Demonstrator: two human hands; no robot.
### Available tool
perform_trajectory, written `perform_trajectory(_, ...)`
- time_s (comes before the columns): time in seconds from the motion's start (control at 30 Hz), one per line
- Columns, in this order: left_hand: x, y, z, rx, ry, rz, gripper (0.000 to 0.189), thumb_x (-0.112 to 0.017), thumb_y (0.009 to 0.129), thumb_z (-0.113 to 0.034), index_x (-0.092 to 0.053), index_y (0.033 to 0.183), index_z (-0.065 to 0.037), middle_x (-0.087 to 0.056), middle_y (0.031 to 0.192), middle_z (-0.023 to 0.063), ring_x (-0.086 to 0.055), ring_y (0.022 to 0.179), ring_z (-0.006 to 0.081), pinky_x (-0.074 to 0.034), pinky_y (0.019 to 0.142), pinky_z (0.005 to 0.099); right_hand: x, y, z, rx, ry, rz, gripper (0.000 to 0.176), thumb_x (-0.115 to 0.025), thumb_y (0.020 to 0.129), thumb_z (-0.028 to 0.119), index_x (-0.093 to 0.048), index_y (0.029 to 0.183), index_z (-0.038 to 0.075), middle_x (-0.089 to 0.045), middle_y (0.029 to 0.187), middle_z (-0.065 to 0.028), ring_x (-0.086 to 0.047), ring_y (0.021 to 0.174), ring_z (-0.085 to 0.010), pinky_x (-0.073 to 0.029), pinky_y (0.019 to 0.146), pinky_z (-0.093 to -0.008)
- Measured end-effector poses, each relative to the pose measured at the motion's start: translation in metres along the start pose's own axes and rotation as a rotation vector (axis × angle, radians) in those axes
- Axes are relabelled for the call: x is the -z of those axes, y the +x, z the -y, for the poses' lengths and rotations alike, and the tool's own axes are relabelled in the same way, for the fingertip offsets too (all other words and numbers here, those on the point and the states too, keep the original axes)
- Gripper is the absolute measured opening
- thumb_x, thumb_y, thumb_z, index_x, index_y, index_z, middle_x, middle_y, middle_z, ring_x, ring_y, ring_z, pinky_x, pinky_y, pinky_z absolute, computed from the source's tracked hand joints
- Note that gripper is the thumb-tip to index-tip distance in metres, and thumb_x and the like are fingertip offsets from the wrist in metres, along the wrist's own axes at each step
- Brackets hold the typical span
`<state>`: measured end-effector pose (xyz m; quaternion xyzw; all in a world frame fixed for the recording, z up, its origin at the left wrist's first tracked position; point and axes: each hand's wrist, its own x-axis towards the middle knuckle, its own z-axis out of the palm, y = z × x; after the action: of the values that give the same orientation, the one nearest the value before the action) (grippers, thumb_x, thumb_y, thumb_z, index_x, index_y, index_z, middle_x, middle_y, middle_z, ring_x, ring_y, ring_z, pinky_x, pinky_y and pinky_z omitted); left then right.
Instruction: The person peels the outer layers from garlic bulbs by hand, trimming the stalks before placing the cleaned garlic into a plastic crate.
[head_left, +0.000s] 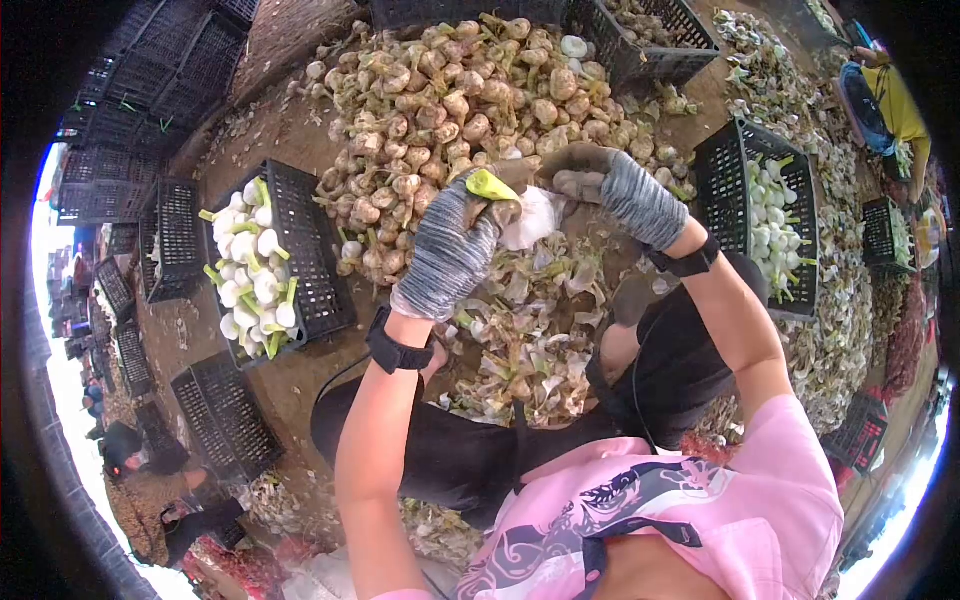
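Observation:
In front of me, between my hands, is a whitish garlic bulb (530, 222) with papery skin and a thick green stem end (490, 186). My left hand (455, 240), in a grey knit glove with darkened fingertips, is closed around its stem. My right hand (630, 198), gloved alike, has its fingers curled against the bulb's other side; whether they pinch loose skin is hidden. Beyond both hands lies a big heap of unpeeled garlic (430, 110). Below them, between my legs, spreads a pile of garlic peelings (530, 340).
Black crates of white garlic with green stems stand at left (325, 270) and right (722, 185). Another black crate (640, 62) sits behind the heap. Stacked crates (150, 90) rise at far left. Peelings (845, 330) cover the right floor. Other people (895, 105) are at the edges.

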<state>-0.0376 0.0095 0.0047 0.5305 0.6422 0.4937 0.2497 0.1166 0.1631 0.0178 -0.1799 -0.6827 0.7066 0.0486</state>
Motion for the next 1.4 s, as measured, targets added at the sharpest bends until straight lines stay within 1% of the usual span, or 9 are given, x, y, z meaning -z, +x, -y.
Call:
perform_trajectory(0.2,0.005,0.003,-0.011,-0.005,-0.063,0.003,0.017,-0.057,0.081,-0.009,-0.057,0.096,-0.001,-0.06,0.091,0.0118,-0.058,0.082,0.0217,-0.045,0.075,0.0302,-0.029,-0.009,-0.004,0.29,-0.379,-0.239,0.027,-0.059,0.078,0.009,-0.052,0.102,0.002,-0.057,0.087,-0.0051,-0.055,0.082,-0.0124,-0.046,0.073,-0.0277)
perform_trajectory(0.27,0.007,-0.001,-0.017,0.078,-0.16,0.043,0.017,-0.056,0.082,-0.009,-0.056,0.097,-0.002,-0.061,0.092,0.0108,-0.058,0.082,0.02,-0.045,0.075,0.0288,-0.015,-0.003,-0.006,0.17,-0.069,-0.156,0.028,-0.059,0.076,0.007,-0.052,0.103,0.001,-0.059,0.088,-0.0084,-0.055,0.081,-0.0136,-0.046,0.074,-0.0283)
perform_trajectory(0.47,0.0,-0.004,0.0,0.466,-1.175,-0.117,0.027,-0.06,0.082,-0.015,-0.051,0.105,-0.004,-0.059,0.091,0.0046,-0.058,0.083,0.0135,-0.047,0.074,0.0257,-0.031,-0.006,-0.016,0.355,-0.45,-0.184,0.031,-0.055,0.074,0.007,-0.056,0.104,0.002,-0.061,0.089,-0.0161,-0.06,0.081,-0.0251,-0.047,0.073,-0.0334)
perform_trajectory(0.8,-0.019,-0.02,0.024,0.709,-1.363,-0.3,0.022,-0.055,0.083,-0.016,-0.056,0.101,-0.004,-0.059,0.103,0.0091,-0.058,0.094,0.0211,-0.048,0.082,0.0323,-0.043,-0.003,-0.048,0.159,-0.748,-0.207,0.031,-0.056,0.071,0.014,-0.058,0.098,0.0,-0.061,0.078,-0.018,-0.06,0.076,-0.0304,-0.047,0.066,-0.0361)
perform_trajectory(0.9,-0.013,-0.012,0.024,0.748,-1.279,-0.478,0.016,-0.053,0.085,-0.015,-0.056,0.097,-0.004,-0.06,0.095,0.0063,-0.059,0.086,0.0171,-0.049,0.076,0.0289,-0.052,-0.023,-0.024,0.103,-0.133,0.07,0.026,-0.057,0.077,0.016,-0.057,0.095,-0.004,-0.061,0.086,-0.0065,-0.057,0.075,-0.0142,-0.047,0.068,-0.0295)
perform_trajectory(1.07,-0.01,-0.004,0.013,0.782,-1.336,-0.588,0.013,-0.052,0.087,-0.015,-0.058,0.092,-0.004,-0.062,0.089,0.0041,-0.06,0.077,0.0137,-0.051,0.066,0.0252,-0.025,-0.022,0.021,0.082,0.694,-0.108,0.039,-0.062,0.077,0.02,-0.052,0.108,-0.002,-0.058,0.093,-0.0058,-0.055,0.078,-0.0124,-0.047,0.069,-0.0269)
perform_trajectory(1.27,-0.015,-0.013,0.032,0.953,-1.387,-0.438,0.019,-0.045,0.088,-0.014,-0.055,0.101,-0.003,-0.061,0.092,0.0069,-0.061,0.079,0.0173,-0.052,0.069,0.0281,-0.04,0.003,-0.025,0.167,-0.377,-0.317,0.06,-0.07,0.065,0.012,-0.044,0.119,0.005,-0.058,0.092,-0.0091,-0.056,0.078,-0.0175,-0.047,0.071,-0.0309)
perform_trajectory(1.33,-0.017,-0.015,0.03,1.002,-1.327,-0.322,0.021,-0.044,0.088,-0.015,-0.054,0.102,-0.002,-0.061,0.093,0.0073,-0.061,0.081,0.0176,-0.052,0.072,0.0289,-0.044,0.009,-0.024,0.581,-0.957,-0.196,0.042,-0.065,0.072,0.012,-0.05,0.11,0.002,-0.059,0.096,-0.01,-0.059,0.082,-0.0175,-0.048,0.068,-0.0293)
perform_trajectory(1.4,-0.013,-0.012,0.015,0.995,-1.31,-0.338,0.022,-0.044,0.088,-0.014,-0.053,0.105,-0.002,-0.059,0.099,0.0093,-0.059,0.088,0.0187,-0.051,0.078,0.0311,-0.044,0.006,-0.021,0.3,-0.355,-0.207,0.034,-0.062,0.075,0.011,-0.052,0.106,0.001,-0.059,0.094,-0.0102,-0.059,0.082,-0.0184,-0.048,0.067,-0.0297)
